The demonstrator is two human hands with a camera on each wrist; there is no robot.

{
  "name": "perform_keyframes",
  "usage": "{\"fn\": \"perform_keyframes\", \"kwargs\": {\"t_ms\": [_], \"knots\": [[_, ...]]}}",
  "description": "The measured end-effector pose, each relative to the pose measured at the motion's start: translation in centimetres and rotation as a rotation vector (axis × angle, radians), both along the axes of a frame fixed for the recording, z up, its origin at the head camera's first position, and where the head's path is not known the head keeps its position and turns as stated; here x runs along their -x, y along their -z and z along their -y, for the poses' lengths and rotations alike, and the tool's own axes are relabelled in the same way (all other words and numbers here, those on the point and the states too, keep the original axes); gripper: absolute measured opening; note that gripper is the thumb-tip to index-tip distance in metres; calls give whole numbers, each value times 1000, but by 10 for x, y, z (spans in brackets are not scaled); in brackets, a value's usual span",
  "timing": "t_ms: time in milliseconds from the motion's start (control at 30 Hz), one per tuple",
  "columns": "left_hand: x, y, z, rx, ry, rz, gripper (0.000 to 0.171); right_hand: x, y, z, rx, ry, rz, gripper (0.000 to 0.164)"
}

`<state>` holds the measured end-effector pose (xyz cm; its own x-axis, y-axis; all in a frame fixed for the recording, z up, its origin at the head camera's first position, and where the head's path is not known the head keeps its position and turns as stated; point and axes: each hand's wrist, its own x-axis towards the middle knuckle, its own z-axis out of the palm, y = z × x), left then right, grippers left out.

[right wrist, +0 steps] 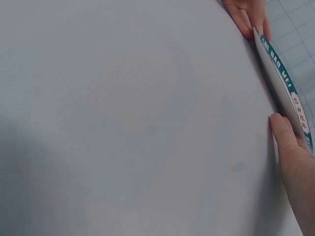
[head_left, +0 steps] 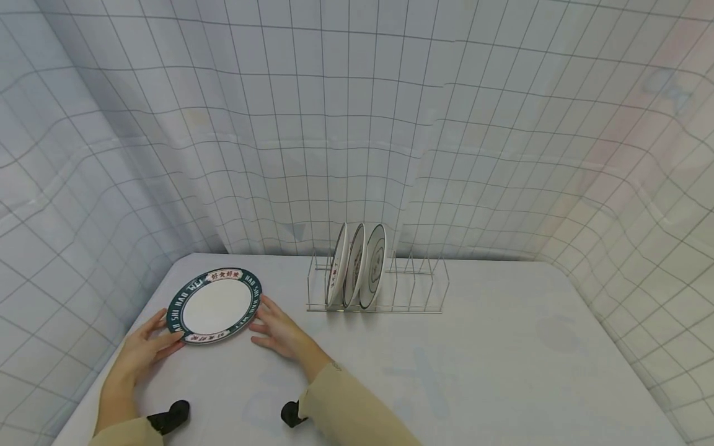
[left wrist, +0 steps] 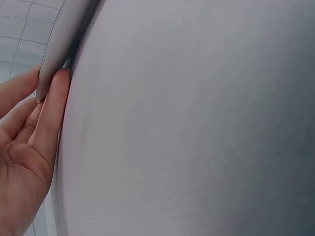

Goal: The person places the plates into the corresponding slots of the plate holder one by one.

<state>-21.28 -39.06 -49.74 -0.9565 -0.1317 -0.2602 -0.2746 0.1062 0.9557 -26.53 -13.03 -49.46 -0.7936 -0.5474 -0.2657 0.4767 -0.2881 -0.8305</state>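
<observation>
A round white plate [head_left: 219, 306] with a dark green lettered rim is at the left of the table. My left hand [head_left: 144, 349] grips its near-left rim, thumb over the edge and fingers below. The left wrist view shows those fingers [left wrist: 58, 88] between the plate's edge [left wrist: 69, 39] and the table. At the right rim is my right hand [head_left: 283, 331], fingers fairly straight and fingertips right at the edge. In the right wrist view its thumb [right wrist: 281, 129] lies beside the plate's underside [right wrist: 278, 83], the other fingers mostly hidden.
Behind the middle of the white table [head_left: 474, 365] stands a wire dish rack [head_left: 415, 308]. Three patterned plates, one of them a plate with a ringed pattern [head_left: 374, 266], stand upright in its left part. Grid-patterned curtains [head_left: 357, 124] enclose the back and sides.
</observation>
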Motion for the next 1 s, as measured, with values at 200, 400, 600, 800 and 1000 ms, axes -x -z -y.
{"fn": "perform_keyframes", "kwargs": {"t_ms": [200, 400, 600, 800, 1000], "knots": [[0, -2, -2, 40, 105, -42, 90, -1, 2, -2, -25, -16, 1, 47], [2, -2, -6, -36, 93, -60, 89, -2, 2, -5, -61, -49, -28, 50], [3, -3, -15, -44, 88, -112, 89, -2, 4, -8, -97, 25, -53, 52], [3, -10, -25, -123, 53, -206, 85, 3, 6, -11, -142, 123, -170, 56], [7, -24, -44, -253, 36, -277, 81, 7, -9, -19, -166, 166, -316, 58]]}}
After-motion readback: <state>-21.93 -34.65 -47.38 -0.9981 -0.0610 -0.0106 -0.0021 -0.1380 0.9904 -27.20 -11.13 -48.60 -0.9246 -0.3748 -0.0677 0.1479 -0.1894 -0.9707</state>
